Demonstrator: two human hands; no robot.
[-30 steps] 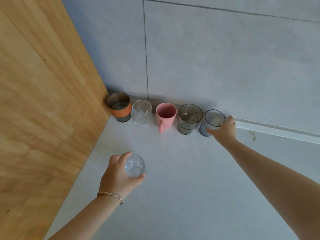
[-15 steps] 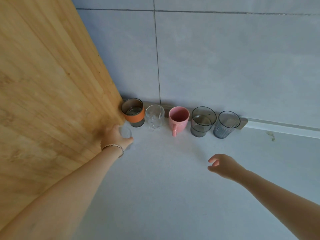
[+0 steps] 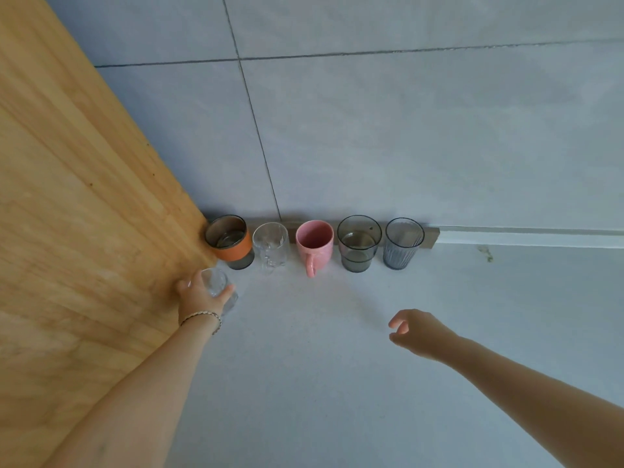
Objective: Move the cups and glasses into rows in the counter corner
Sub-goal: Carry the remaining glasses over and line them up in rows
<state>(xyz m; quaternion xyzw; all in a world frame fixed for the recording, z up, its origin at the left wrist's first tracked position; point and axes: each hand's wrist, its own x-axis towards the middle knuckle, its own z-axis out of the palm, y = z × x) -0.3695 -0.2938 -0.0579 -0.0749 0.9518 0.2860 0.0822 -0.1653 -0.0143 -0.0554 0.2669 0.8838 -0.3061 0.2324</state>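
While left hand [image 3: 199,295] grips clear glass [image 3: 216,285] by wood panel [image 3: 84,231]; right hand [image 3: 417,332] loosely open, empty.

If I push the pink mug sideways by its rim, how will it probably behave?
The pink mug looks like thick ceramic, so it is probably heavy for its size and should slide rather than tip. It stands close between the clear glass and the smoky glass, so a push would likely knock one. Its handle faces forward and may turn it.
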